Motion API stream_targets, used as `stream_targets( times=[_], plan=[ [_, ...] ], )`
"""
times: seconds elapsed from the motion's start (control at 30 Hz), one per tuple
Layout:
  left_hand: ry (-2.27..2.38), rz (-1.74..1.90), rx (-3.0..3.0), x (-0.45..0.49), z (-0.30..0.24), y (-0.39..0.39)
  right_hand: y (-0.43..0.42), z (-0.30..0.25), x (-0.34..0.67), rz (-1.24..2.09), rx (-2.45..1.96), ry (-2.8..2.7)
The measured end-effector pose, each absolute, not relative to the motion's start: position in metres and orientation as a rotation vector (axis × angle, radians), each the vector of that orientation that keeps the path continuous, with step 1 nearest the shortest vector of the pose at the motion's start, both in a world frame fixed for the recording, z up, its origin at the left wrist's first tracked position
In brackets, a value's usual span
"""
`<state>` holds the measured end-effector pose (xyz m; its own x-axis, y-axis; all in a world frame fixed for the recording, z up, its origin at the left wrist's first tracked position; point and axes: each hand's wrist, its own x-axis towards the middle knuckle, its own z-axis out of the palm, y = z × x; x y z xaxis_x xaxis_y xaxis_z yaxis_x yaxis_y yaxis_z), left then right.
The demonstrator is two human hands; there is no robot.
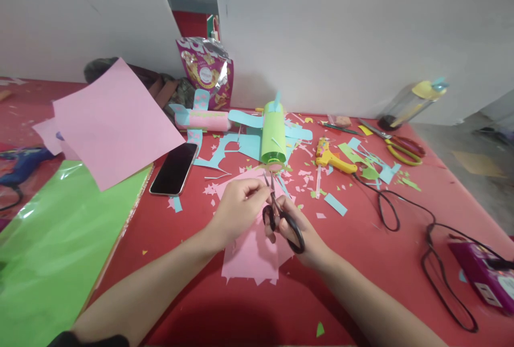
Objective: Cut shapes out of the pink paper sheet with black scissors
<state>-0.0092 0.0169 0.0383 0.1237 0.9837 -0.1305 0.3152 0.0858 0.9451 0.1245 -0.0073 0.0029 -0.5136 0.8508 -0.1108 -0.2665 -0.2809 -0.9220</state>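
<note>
My right hand (299, 232) grips black-handled scissors (296, 234), fingers through the loops, with the slim blades pointing away and slightly parted. Close against the blades, my left hand (241, 205) is closed in a pinch; whatever sits between its fingertips is too small to make out. Under both hands lies pink paper (251, 261) with a ragged near edge. Just beyond them is a green paper tube (273, 133) with light-blue wing-like pieces. Farther left rests a pink tube (209, 121) with spotted blue pieces.
A phone (174, 169), large pink sheet (116, 127) and green sheet pack (48, 250) lie left. To the right are a yellow glue gun (335, 159) with a trailing cord, larger scissors (401, 149), a bottle (413, 103) and a purple power box (482, 272). Snack bag (206, 71) stands behind.
</note>
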Motion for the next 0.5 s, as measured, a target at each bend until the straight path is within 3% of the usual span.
stream_targets(
  times=[0.5],
  plan=[
    [1.291,0.99,1.324,-0.0022,0.0351,0.0098,-0.0092,0.0008,0.1238,1.827,-0.812,-1.221]
  ],
)
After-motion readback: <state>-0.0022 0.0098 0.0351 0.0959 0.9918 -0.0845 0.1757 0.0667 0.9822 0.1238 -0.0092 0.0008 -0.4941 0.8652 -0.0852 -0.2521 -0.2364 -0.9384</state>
